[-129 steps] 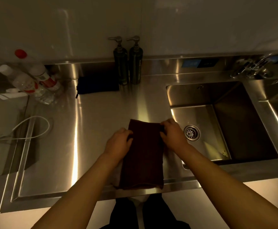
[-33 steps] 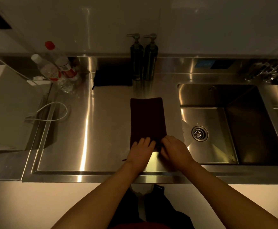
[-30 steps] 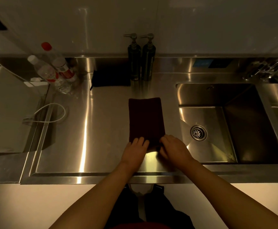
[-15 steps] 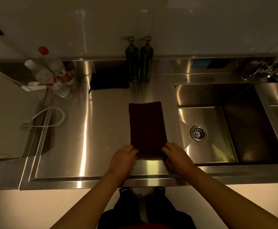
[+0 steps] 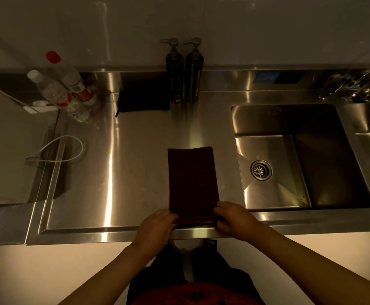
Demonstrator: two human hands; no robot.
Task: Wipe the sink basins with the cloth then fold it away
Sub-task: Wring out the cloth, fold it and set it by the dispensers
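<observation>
The dark cloth [image 5: 192, 182] is lying flat as a long folded strip, its long axis running from the person's side of the counter straight away toward the back wall, the far short edge squared off and pointing at the two pump bottles [image 5: 184, 71]. It is sitting on the stainless steel counter [image 5: 122, 172], just beside the left rim of the sink basin [image 5: 325, 159], with its near end reaching the counter's front lip. The basin is showing a round drain [image 5: 260, 170] in its floor, nearer the cloth than the far wall of the basin. Well behind the cloth, a second dark cloth [image 5: 143, 100] is resting against the backsplash, just left of the pump bottles, and clear plastic bottles [image 5: 65, 89] are leaning further left of it. A white cable [image 5: 63, 148] is looping at the counter's left edge. The lighting is dim and warm, and the steel is throwing bright streaks. Both forearms are reaching in from below, angled inward toward the cloth's near end. The left hand [image 5: 155, 225] is pinching the near left corner with curled fingers, and the right hand [image 5: 234, 219] is pinching the near right corner the same way, both closed on the fabric.
</observation>
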